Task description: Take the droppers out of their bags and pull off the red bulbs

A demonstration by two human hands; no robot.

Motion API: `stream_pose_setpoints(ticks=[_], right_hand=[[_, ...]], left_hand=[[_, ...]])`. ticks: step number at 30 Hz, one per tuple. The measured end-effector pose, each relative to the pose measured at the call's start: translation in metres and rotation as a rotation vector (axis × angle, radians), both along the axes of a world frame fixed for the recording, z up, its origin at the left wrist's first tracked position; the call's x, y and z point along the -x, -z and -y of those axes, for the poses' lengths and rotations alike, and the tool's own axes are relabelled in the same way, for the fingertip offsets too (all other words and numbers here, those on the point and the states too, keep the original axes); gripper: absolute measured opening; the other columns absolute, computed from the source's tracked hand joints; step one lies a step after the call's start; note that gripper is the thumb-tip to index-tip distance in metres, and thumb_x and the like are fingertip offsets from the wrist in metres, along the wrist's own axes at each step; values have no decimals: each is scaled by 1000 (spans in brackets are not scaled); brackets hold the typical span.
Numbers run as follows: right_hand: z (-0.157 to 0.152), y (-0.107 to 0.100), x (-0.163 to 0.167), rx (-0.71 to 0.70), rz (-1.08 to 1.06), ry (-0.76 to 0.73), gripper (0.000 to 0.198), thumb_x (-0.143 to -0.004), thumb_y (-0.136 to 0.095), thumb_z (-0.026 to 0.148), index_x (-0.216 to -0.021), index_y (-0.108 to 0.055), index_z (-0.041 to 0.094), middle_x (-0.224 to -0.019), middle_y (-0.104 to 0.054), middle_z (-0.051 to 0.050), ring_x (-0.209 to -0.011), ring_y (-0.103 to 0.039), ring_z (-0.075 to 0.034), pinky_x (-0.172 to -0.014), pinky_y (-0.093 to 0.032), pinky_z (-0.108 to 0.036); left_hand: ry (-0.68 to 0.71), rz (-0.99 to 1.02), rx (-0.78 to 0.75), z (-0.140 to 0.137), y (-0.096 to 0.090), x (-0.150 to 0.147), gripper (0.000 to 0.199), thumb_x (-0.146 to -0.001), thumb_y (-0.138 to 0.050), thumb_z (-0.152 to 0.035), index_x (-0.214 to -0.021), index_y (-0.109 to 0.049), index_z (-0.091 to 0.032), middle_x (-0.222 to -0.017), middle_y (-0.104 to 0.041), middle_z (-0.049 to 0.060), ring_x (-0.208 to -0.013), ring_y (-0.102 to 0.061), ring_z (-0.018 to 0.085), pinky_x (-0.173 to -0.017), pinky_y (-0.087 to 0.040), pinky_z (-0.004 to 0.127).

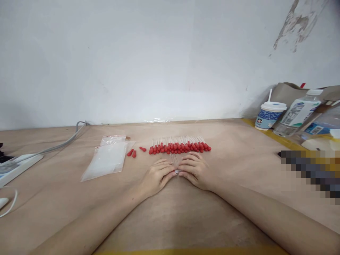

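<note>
My left hand (158,176) and my right hand (195,171) meet low over the table, thumbs pointing at each other. Between them lies a small clear plastic bag (174,160), whose near edge looks shiny with a trace of red. Both hands pinch that edge, one from each side; the fingers cover most of the bag. Just beyond the fingertips runs a row of red-tipped sticks (180,147), their pale ends pointing to the wall. Several loose red bulb-shaped tips (134,153) lie left of the row.
Clear zip bags (106,159) lie stacked on the left, near a power strip (21,164) with grey cables (61,144). At the right stand a lidded paper cup (270,116) and a plastic bottle (300,113). Brown paper covers the table (239,159), edged with yellow tape.
</note>
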State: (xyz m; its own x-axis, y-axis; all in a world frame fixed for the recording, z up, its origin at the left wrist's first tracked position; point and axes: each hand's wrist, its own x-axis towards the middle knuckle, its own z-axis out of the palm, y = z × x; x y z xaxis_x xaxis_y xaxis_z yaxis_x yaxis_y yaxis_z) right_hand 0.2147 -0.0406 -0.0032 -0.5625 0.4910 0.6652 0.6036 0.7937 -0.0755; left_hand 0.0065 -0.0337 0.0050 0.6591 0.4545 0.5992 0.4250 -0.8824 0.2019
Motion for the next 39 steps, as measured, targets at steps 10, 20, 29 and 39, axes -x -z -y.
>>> stream_pose_setpoints(ticks=[10,20,29,39], right_hand=[[-2,5,3,-9,-30,-74,21,-86,-48,28,-100,-62,19,-95,-67,-4,-96,-56,-17,-82,-44,-33],[1,5,1,-76,-15,-187,14,-86,-47,21,-93,-59,18,-92,-67,-5,-86,-61,-12,-82,-43,-28],[5,1,2,-168,32,-189,9,-85,-48,18,-87,-57,16,-84,-67,-3,-85,-61,-12,-83,-45,-27],[5,2,-1,-267,35,-215,13,-84,-50,18,-94,-58,15,-89,-68,-5,-92,-61,-13,-90,-47,-29]], left_hand=[[11,-34,-213,-3,5,3,22,-84,-51,-23,-104,-57,-18,-104,-65,6,-105,-56,17,-98,-40,41],[57,-140,-195,6,-6,3,20,-86,-44,-16,-101,-57,-14,-108,-63,8,-112,-51,18,-105,-32,42],[94,-162,-104,6,-4,4,21,-87,-40,-18,-99,-57,-14,-104,-64,9,-110,-52,18,-103,-35,43],[104,-194,-41,6,-6,7,22,-88,-36,-17,-97,-57,-15,-104,-63,9,-111,-51,17,-104,-34,41]])
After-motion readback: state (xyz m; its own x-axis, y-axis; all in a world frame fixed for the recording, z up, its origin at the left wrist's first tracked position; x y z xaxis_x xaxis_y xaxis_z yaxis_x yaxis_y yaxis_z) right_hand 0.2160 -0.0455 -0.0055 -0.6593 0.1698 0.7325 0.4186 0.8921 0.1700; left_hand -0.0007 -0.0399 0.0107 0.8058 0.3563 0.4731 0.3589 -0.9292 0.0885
